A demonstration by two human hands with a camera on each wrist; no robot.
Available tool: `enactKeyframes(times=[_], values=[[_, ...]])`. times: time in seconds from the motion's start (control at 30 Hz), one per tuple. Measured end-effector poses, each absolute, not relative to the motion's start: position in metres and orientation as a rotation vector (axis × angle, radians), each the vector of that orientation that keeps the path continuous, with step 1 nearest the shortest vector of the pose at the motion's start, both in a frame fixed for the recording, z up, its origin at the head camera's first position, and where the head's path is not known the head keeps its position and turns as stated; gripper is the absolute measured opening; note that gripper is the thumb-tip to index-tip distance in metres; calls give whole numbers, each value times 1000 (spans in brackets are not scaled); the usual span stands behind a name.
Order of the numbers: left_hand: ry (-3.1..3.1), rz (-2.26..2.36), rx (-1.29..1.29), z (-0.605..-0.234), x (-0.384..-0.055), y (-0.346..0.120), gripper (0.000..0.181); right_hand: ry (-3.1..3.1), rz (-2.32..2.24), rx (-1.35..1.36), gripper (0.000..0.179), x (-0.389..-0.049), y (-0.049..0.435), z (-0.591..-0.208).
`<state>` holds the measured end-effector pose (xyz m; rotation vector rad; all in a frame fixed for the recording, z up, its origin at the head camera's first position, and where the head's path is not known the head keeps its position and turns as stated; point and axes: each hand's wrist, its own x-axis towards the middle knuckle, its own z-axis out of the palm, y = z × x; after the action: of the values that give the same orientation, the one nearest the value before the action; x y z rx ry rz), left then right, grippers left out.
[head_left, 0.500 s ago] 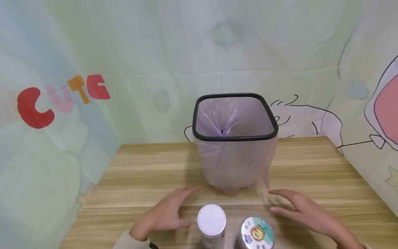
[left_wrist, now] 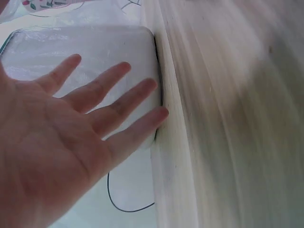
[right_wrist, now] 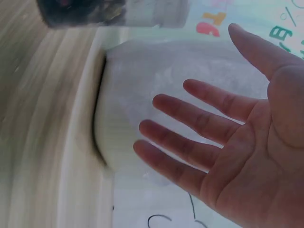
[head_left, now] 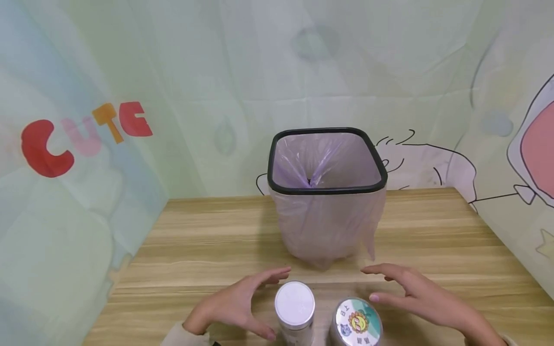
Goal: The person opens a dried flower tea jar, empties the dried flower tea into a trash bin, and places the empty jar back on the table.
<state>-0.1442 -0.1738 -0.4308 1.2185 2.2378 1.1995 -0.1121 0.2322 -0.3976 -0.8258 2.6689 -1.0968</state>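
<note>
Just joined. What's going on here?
A person's left hand is beside a white-lidded cylindrical container; the right hand is beside a round container with a sun-printed lid. Neither hand holds anything. Both containers stand on a wood-grain table, in front of a black-rimmed bin with a purple plastic liner.

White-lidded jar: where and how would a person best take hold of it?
Probably round the side of the jar, below its white lid, with the left hand coming from the left: it stands upright, that hand is open there, and the patterned jar is on its right.
</note>
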Motion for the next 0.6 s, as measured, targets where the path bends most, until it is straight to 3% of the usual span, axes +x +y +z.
enactKeyframes(times=[0.37, 0.6], values=[[2087, 1380, 1242, -437, -142, -157, 108, 2577, -1152, -1163, 50, -112, 208, -379], [2056, 1428, 1230, -441, -141, -151, 97, 2503, -1091, -1377, 60, -114, 184, -365]])
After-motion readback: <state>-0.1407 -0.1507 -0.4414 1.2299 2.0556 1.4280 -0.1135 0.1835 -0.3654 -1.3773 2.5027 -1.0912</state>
